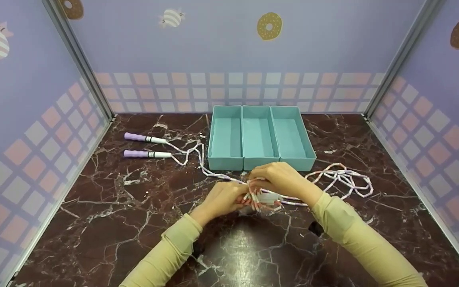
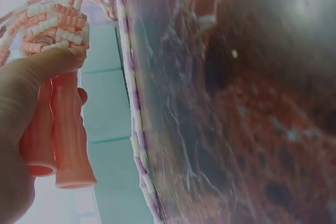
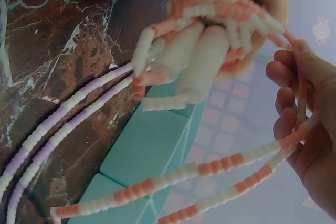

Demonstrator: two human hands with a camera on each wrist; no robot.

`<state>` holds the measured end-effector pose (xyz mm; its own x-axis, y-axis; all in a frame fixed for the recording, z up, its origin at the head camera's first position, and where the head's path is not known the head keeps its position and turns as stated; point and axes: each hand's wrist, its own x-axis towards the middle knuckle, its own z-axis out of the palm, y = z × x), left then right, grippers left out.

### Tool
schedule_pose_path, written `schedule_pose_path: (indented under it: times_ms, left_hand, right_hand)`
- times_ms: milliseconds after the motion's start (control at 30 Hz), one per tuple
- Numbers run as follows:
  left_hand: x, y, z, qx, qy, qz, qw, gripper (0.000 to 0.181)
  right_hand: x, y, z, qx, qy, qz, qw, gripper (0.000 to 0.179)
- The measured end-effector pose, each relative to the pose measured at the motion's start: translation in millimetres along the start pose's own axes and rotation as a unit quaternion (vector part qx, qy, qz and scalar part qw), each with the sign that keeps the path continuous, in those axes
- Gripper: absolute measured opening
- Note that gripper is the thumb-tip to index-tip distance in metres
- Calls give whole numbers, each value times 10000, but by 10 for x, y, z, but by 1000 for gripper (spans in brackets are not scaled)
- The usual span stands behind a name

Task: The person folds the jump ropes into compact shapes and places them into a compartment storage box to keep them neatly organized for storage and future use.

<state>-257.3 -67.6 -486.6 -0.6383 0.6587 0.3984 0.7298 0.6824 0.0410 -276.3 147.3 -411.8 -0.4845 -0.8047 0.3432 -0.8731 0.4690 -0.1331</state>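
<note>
My left hand (image 1: 222, 197) grips the two salmon-pink handles (image 2: 73, 129) of a beaded jump rope, with the thumb on the coils. Pink and white beaded cord (image 2: 58, 22) is wound around the handles, whose white ends (image 3: 202, 69) poke out past the coils in the right wrist view. Just to the right, my right hand (image 1: 279, 177) pinches a stretch of the same cord (image 3: 220, 165); two strands hang from its fingers. Behind both hands lies a second jump rope with purple and white beads (image 1: 223, 176) and two purple handles (image 1: 136, 154).
A teal tray (image 1: 225, 163) with three long compartments stands beyond the hands. Loops of the purple and white cord (image 1: 369, 185) lie right of it. Patterned panels (image 1: 229, 48) enclose the dark marbled tabletop (image 1: 106, 223) at the back and sides.
</note>
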Motion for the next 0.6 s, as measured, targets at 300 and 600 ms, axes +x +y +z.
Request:
schedule_pose_path:
  times_ms: [300,600]
  left_hand:
    - [-1,64,-34,-104,43,162,9998,23]
    - [-4,86,-41,-694,84,103,9975,38]
  right_hand:
    - [-34,165,56,894,-54,478,9948,17]
    - [-63,316,119,2027,-121,1140,9725,19]
